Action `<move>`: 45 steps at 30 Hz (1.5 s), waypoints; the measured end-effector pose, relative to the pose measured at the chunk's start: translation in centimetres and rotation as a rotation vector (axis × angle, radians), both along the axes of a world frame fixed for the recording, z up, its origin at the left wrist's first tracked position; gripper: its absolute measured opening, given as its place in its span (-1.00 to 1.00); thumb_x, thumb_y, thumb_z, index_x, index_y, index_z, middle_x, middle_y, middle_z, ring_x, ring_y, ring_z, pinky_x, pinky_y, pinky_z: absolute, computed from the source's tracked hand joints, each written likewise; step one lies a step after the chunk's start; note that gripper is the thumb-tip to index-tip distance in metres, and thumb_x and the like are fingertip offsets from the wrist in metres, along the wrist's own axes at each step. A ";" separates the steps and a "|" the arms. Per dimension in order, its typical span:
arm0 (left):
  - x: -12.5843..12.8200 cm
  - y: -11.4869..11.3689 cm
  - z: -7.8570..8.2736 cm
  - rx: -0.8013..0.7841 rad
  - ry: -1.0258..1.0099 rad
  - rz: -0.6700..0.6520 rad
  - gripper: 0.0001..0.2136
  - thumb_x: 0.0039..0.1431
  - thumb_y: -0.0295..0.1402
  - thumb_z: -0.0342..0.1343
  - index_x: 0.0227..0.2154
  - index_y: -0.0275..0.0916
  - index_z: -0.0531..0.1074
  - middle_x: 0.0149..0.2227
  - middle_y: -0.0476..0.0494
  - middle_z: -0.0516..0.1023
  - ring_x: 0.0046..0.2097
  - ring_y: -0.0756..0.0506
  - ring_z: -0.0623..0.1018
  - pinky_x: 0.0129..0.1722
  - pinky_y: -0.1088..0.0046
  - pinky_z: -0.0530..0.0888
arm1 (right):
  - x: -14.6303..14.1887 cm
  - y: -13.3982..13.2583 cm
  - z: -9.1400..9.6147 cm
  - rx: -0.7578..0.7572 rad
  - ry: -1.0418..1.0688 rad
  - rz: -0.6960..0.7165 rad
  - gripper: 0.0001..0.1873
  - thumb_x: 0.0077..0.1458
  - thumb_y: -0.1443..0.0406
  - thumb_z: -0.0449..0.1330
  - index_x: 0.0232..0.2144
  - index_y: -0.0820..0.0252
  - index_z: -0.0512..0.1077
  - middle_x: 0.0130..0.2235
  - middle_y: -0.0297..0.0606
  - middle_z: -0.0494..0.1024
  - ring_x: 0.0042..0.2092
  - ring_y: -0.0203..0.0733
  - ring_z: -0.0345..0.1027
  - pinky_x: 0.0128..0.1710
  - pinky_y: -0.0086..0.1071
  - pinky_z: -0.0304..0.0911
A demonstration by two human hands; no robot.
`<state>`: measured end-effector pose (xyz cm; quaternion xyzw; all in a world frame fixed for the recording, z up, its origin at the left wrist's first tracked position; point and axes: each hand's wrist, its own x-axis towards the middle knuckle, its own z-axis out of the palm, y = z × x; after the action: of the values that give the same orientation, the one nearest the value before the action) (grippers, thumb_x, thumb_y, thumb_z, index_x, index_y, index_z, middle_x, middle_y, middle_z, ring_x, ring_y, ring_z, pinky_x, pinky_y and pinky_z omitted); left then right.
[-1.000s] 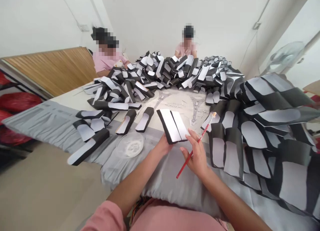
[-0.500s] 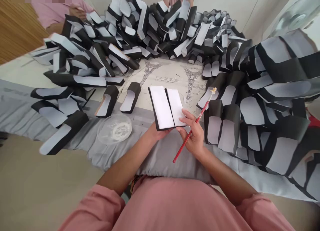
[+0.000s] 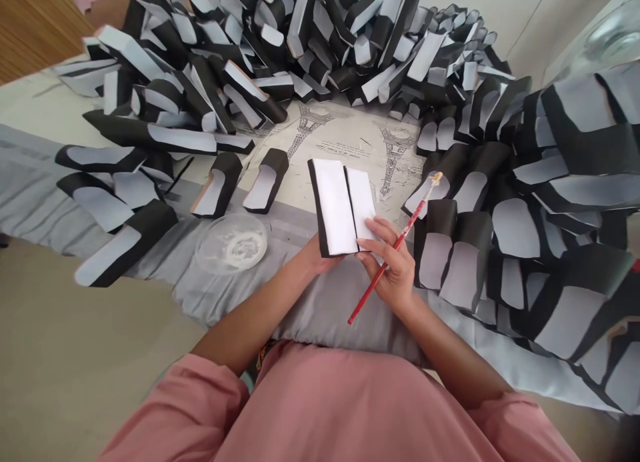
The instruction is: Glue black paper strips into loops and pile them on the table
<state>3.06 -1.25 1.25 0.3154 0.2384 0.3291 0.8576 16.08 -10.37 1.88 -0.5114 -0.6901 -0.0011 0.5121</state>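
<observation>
My left hand is closed around the lower end of a folded black-and-white paper piece, mostly hidden beneath it. Two white panels of the piece face up, split by a thin black line. My right hand grips a paintbrush with a red handle, its bristle end pointing up and away and carrying a whitish-yellow paste. Fingers of that same hand rest on the right panel of the paper. To the left, a clear round plastic dish with white residue sits near the table edge.
Similar folded paper pieces lie left of the held one. A large heap of them covers the back, and more are stacked on the right. A grey cloth hangs over the table's front edge. Part of another person shows at the far left.
The view has tipped downward, so the table and heap sit higher in the picture. My hands keep hold of the paper and paintbrush, with the right fingers shifting slightly on the panel.
</observation>
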 end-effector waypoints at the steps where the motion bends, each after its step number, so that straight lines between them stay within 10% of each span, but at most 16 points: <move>1: 0.0 -0.1 0.0 0.007 0.007 0.005 -0.84 0.09 -0.32 0.18 -0.30 -0.28 0.53 -0.08 -0.20 0.66 0.04 -0.22 0.57 0.03 0.24 0.52 | 0.0 0.0 0.0 -0.009 -0.005 -0.003 -0.86 0.27 0.23 0.20 -0.16 0.07 0.53 0.09 -0.12 0.56 0.25 0.03 0.35 0.18 0.06 0.39; 25: -0.6 -0.1 -2.4 0.026 0.005 -0.074 -0.76 0.18 -0.38 0.16 -0.10 -0.09 0.57 -0.04 -0.01 0.66 -0.12 -0.08 0.64 -0.32 0.50 0.60 | 0.6 0.0 -0.9 0.000 0.021 0.027 -0.82 0.27 0.22 0.19 -0.14 0.10 0.55 0.08 -0.10 0.57 0.27 -0.04 0.30 0.20 -0.03 0.36; 45: -0.2 -0.6 -1.2 -0.008 0.094 0.061 -0.77 0.14 -0.39 0.18 -0.13 -0.22 0.54 -0.05 -0.11 0.65 -0.05 -0.09 0.60 -0.19 0.47 0.59 | 0.6 -0.1 -0.9 0.033 -0.002 -0.007 -0.79 0.31 0.20 0.14 -0.13 0.13 0.53 0.05 -0.10 0.58 0.25 -0.06 0.34 0.18 -0.07 0.38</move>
<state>2.84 -1.84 0.02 0.3194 0.2894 0.3390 0.8362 16.66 -10.42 1.03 -0.5055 -0.6885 -0.0147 0.5199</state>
